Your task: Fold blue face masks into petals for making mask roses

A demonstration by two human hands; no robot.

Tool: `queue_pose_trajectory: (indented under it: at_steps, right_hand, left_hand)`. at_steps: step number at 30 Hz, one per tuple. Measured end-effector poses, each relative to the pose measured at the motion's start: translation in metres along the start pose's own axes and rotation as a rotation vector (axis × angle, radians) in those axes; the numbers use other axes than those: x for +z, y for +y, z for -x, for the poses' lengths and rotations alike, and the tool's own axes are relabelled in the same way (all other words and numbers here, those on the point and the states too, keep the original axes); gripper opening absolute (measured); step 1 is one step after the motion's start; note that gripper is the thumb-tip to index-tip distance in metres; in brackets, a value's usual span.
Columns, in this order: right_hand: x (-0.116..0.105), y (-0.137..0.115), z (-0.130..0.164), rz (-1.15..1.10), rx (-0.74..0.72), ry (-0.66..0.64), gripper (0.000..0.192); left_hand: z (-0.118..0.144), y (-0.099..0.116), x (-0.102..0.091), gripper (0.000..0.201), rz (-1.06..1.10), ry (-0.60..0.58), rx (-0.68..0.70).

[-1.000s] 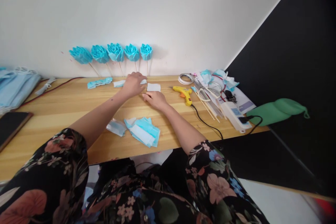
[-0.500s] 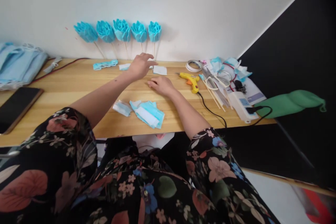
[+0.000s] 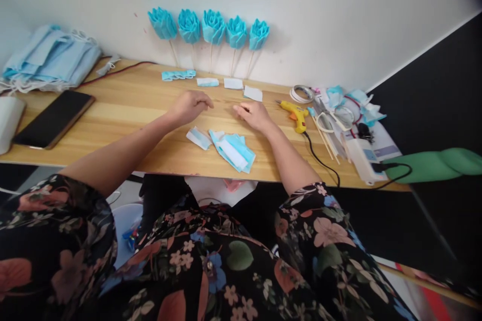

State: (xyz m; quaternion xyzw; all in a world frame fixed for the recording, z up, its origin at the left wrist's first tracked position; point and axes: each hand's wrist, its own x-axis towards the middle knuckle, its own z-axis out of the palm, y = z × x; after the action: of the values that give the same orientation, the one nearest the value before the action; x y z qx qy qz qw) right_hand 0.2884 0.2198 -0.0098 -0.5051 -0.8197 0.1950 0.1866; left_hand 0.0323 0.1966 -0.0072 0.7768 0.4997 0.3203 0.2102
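Left hand (image 3: 190, 105) loosely curled, empty, resting on the table (image 3: 124, 105) | right hand (image 3: 254, 113) flat, empty, just beside it | cut mask pieces (image 3: 231, 148) lie just below both hands — near the table's front edge | glue gun (image 3: 295, 113) right of them | five blue flowers (image 3: 213, 25) lean on the wall.

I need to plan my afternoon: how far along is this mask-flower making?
Done: five blue flowers stand against the wall. In hand: nothing; left hand and right hand rest empty on the table. Left: cut mask pieces and a mask stack.
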Motion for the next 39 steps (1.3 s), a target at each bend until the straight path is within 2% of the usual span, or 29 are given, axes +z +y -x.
queue_pose_trajectory:
  at_steps: [3,6,10,11,15,17,19,23,26,28,31,33,39]
  right_hand:
    - [-0.002,-0.016,0.007,-0.064,-0.094,-0.013,0.044]
    - [-0.005,-0.045,0.019,-0.042,-0.165,-0.053,0.041]
    - [0.001,-0.090,0.035,0.110,-0.414,-0.285,0.038]
    - [0.004,-0.099,0.038,0.168,-0.451,-0.307,0.037]
    - [0.020,-0.117,0.043,0.331,-0.459,-0.318,0.026]
    - [0.021,-0.115,0.039,0.316,-0.395,-0.328,0.017]
    - [0.016,-0.108,0.029,0.164,-0.266,-0.329,0.015]
    - [0.005,-0.084,0.004,-0.462,-0.020,-0.238,0.028]
    - [0.008,-0.068,-0.007,-0.743,0.058,-0.176,0.035]
    - [0.015,-0.061,-0.010,-0.819,0.089,-0.148,0.038]
    - [0.025,-0.057,-0.006,-0.831,0.087,-0.134,0.042]
    - [0.029,-0.057,-0.003,-0.797,0.057,-0.138,0.045]
    - [0.034,-0.055,-0.001,-0.802,-0.063,-0.078,0.041]
  left_hand:
    - [0.009,-0.011,0.002,0.030,0.117,-0.004,-0.052]
    - [0.016,-0.018,0.003,0.029,0.191,0.031,-0.098]
    - [0.021,-0.019,0.004,0.029,0.271,0.096,-0.055]
    - [0.022,-0.017,0.004,0.029,0.307,0.099,-0.048]
    - [0.025,-0.010,0.002,0.027,0.507,0.087,-0.058]
    - [0.026,-0.007,0.000,0.027,0.605,0.086,-0.069]
    - [0.026,-0.004,-0.001,0.030,0.686,0.086,-0.096]
    - [0.026,0.001,-0.003,0.051,0.794,0.032,-0.187]
    - [0.025,0.003,-0.001,0.066,0.910,-0.071,-0.205]
    - [0.025,0.002,0.002,0.065,0.971,-0.105,-0.215]
    - [0.027,0.001,0.006,0.068,1.022,-0.039,-0.268]
    - [0.027,0.000,0.007,0.075,1.041,-0.001,-0.288]
    - [0.025,0.006,0.007,0.066,1.033,-0.018,-0.235]
